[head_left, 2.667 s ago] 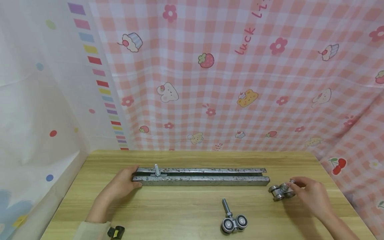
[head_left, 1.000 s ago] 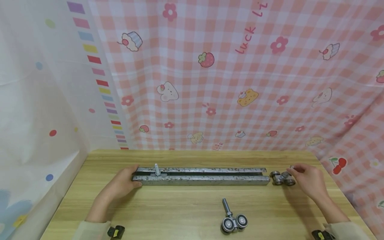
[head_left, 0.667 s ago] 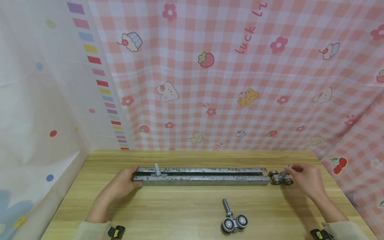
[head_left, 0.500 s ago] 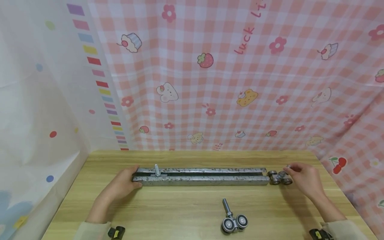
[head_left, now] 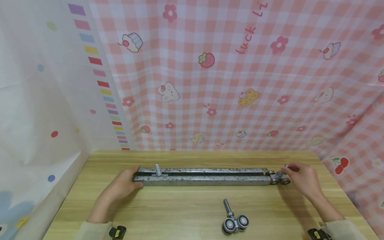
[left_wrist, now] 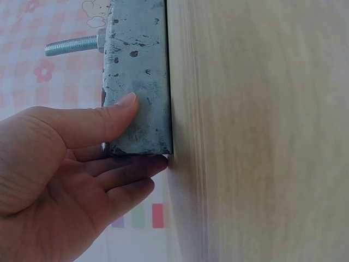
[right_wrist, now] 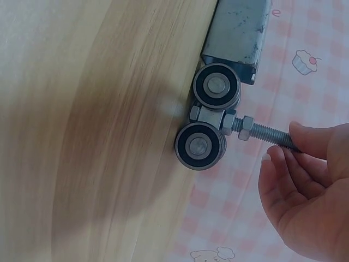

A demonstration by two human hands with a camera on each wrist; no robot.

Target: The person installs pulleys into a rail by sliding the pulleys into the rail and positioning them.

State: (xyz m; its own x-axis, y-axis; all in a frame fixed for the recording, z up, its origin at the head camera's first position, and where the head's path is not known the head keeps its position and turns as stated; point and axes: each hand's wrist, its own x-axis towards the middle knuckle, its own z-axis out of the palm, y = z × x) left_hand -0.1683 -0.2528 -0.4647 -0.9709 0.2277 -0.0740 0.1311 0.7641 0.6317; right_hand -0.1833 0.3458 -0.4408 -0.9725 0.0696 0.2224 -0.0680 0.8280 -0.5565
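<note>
A grey, scuffed steel track (head_left: 204, 181) with a slot along its top lies across the table. My left hand (head_left: 121, 183) holds its left end, thumb on the near side, as the left wrist view shows. A threaded bolt (head_left: 157, 169) stands up from the slot near that hand. My right hand (head_left: 305, 180) pinches the tip of the bolt of a roller trolley (right_wrist: 210, 115), bolt upright. The trolley's leading wheels (right_wrist: 217, 85) are right at the track's right end; whether they are inside it I cannot tell.
Another roller trolley (head_left: 235, 222) lies on its side near the table's front, its bolt pointing away. The wooden table (head_left: 168, 210) meets a pink checked cloth (head_left: 195, 110) behind and a white cloth (head_left: 45, 110) on the left.
My right hand has carried the trolley back and then left, from beside the track to its right end. My left hand and the lying trolley have stayed in place.
</note>
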